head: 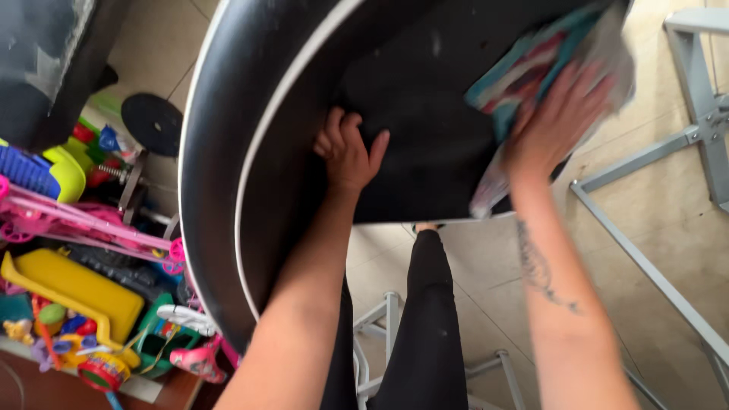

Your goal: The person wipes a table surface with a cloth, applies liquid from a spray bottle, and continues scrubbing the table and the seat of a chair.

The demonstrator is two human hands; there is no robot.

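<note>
Your left hand (pixel 348 152) rests near the middle of the frame on the tabletop (pixel 425 114), which fills the upper centre, while your right hand (pixel 558 121) presses the cloth (pixel 531 64) onto it at the upper right. Left of the tabletop — down the frame's left edge — lies a heap of toys (pixel 72 281), with a weight plate (pixel 152 121) above it. The metal frame (pixel 645 228) stands on the floor at right, and your leg (pixel 425 319) is at bottom centre — below the tabletop's edge.

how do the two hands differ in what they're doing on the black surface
The left hand lies bare on the black surface, fingers curled; the right hand is spread flat on a multicoloured cloth. The left hand is sharp, the right hand blurred. The left hand sits near the middle, the right hand nearer the edge. Both press on the same surface.
</note>
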